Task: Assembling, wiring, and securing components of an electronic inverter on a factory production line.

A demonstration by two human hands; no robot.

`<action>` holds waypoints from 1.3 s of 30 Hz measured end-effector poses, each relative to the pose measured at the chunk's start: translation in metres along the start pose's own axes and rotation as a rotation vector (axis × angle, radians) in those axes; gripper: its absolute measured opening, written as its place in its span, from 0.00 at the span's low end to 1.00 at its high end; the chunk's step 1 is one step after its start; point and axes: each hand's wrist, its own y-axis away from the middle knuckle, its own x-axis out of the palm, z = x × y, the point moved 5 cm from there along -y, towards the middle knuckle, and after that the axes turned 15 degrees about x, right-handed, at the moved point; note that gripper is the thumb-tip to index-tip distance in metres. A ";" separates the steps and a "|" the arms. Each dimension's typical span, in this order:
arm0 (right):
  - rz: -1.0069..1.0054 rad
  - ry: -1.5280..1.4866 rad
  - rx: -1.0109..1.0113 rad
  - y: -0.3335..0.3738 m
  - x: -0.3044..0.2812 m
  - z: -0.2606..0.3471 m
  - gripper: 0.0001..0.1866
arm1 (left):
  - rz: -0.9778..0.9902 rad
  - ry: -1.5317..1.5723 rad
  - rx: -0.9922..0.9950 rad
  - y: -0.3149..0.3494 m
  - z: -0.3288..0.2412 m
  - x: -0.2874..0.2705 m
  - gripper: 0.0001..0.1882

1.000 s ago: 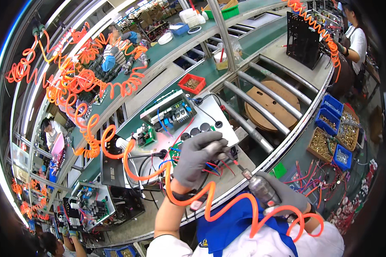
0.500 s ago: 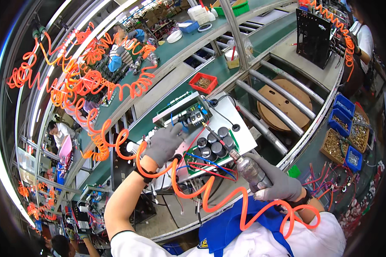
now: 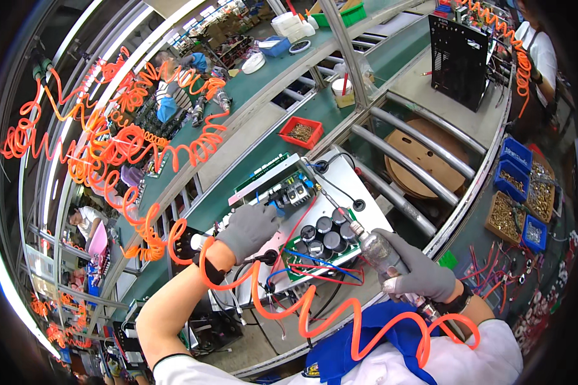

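My left hand, in a grey glove, has its fingers bent at the left end of a module with a circuit board. What its fingertips hold, if anything, is hidden. My right hand, also gloved, is wrapped round an air screwdriver. The thin shaft slants up and left over the white metal chassis, its tip close to the module's right end. Between the hands, black cylindrical capacitors stand on a green board, with red and blue wires lying loose beside them.
An orange coiled hose loops across my forearms. A red bin of screws stands behind the chassis; metal rollers run to its right. Blue bins with fasteners are at far right. A black panel stands upright at the back.
The view has shifted a little, so the chassis appears lower. My right hand still grips the air screwdriver near the module's right end; my left hand stays at its left end.
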 end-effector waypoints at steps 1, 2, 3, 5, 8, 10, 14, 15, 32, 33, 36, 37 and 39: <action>-0.012 0.002 0.013 -0.002 -0.001 -0.001 0.50 | 0.063 -0.052 0.015 0.000 0.001 0.002 0.17; -0.003 -0.001 -0.016 -0.003 -0.001 0.000 0.50 | 0.031 -0.059 0.044 -0.003 0.002 0.000 0.17; -0.001 -0.011 -0.027 -0.004 -0.001 0.001 0.50 | -0.081 -0.007 -0.004 -0.004 0.003 -0.007 0.18; -0.010 -0.007 -0.039 -0.005 -0.002 0.004 0.50 | -0.195 0.080 -0.092 -0.010 0.004 -0.015 0.19; -0.015 -0.019 0.063 -0.008 -0.004 0.002 0.50 | -0.436 0.205 -0.239 -0.023 0.012 -0.029 0.22; -0.033 0.004 0.037 -0.010 -0.005 0.005 0.50 | -0.466 0.244 -0.293 -0.034 0.018 -0.029 0.20; -0.058 0.022 0.023 -0.017 -0.006 0.009 0.51 | -0.474 0.283 -0.298 -0.044 0.024 -0.026 0.16; -0.047 0.012 0.062 -0.019 -0.006 0.007 0.51 | -0.493 0.288 -0.290 -0.044 0.025 -0.026 0.16; -0.041 0.005 0.058 -0.042 0.010 0.014 0.46 | -0.340 0.231 -0.288 -0.044 0.025 -0.021 0.19; -0.031 -0.031 0.083 -0.042 0.011 0.015 0.46 | -0.321 0.203 -0.287 -0.046 0.024 -0.021 0.19; -0.010 -0.093 0.135 -0.047 0.016 0.017 0.49 | -0.229 0.159 -0.306 -0.051 0.022 -0.018 0.18; -0.005 -0.100 0.155 -0.049 0.018 0.017 0.51 | -0.192 0.149 -0.315 -0.053 0.022 -0.016 0.18; -0.007 -0.117 0.157 -0.051 0.020 0.019 0.51 | -0.174 0.132 -0.321 -0.055 0.023 -0.016 0.18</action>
